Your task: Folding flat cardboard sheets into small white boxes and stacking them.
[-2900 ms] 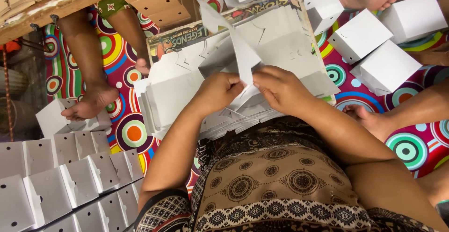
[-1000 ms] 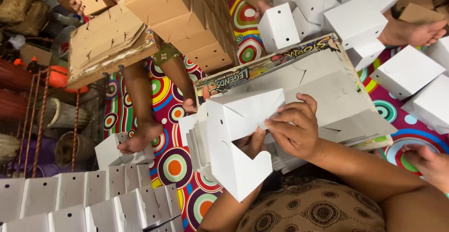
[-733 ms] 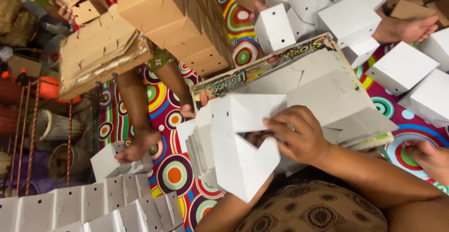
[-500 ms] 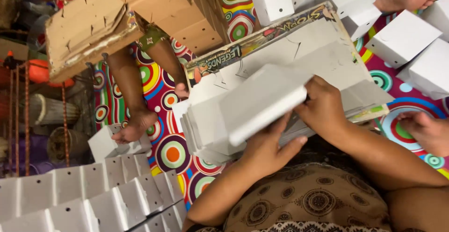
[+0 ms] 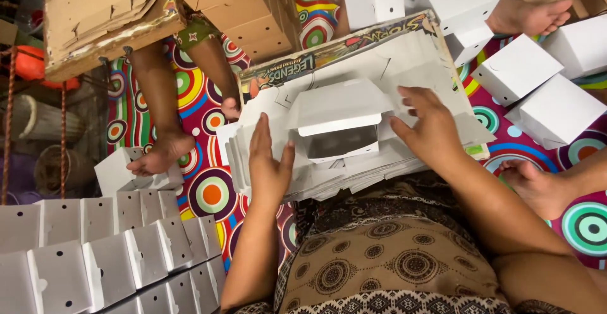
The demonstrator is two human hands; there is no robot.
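1. Half-folded white carton box (image 5: 341,121) resting on a stack of flat white carton blanks (image 5: 329,168) across the lap, long axis running left to right, lid flap raised, open cavity facing the camera.
2. Flanked by both hands: left hand (image 5: 269,165) just beside its left end, right hand (image 5: 430,127) near its right end.
3. Right grip marginally nearer; both grips wide, fingers spread, holding nothing.
4. Finished white boxes (image 5: 537,92) scattered on the patterned mat (image 5: 212,194) beyond.

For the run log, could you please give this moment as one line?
left hand: open beside box | right hand: open beside box | box: half-folded on flat stack
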